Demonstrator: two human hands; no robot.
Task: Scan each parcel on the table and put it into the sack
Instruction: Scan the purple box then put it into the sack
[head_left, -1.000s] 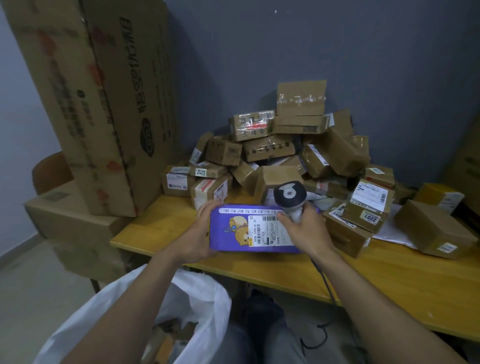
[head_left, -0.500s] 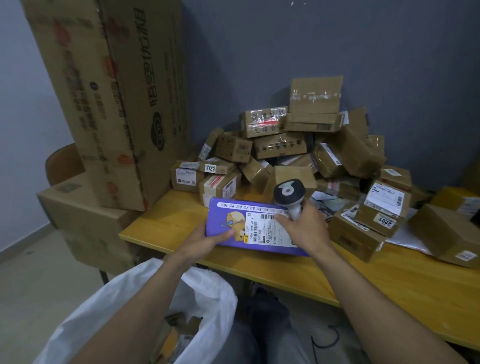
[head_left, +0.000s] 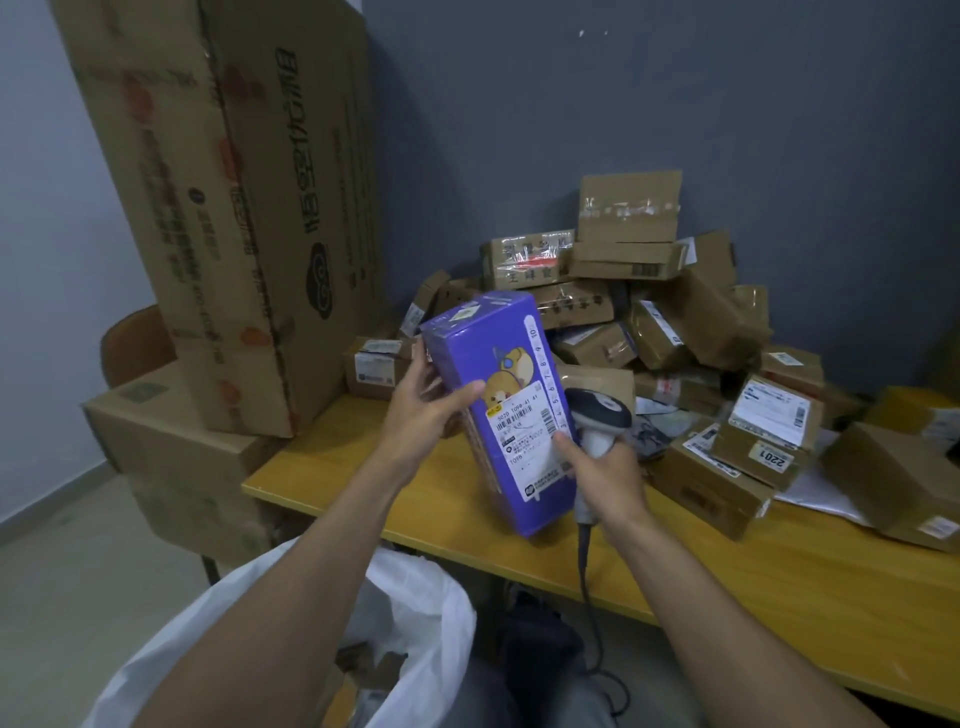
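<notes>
Above table (head_left: 779, 582), left fingers (head_left: 466, 392) grip parcel (head_left: 501, 358) (tilted).

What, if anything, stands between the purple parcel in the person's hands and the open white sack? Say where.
Nothing visible does. The purple parcel, gripped by the left hand, is tilted above the table's near edge; the sack lies open below and left of it. Only the person's own left forearm crosses over its mouth.

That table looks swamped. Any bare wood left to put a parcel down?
Yes, two patches of the table: the left corner between the tall carton and the held purple box, and the wide near strip in front of the 2201 parcel. The back, by the wall, is heaped with parcels.
</notes>
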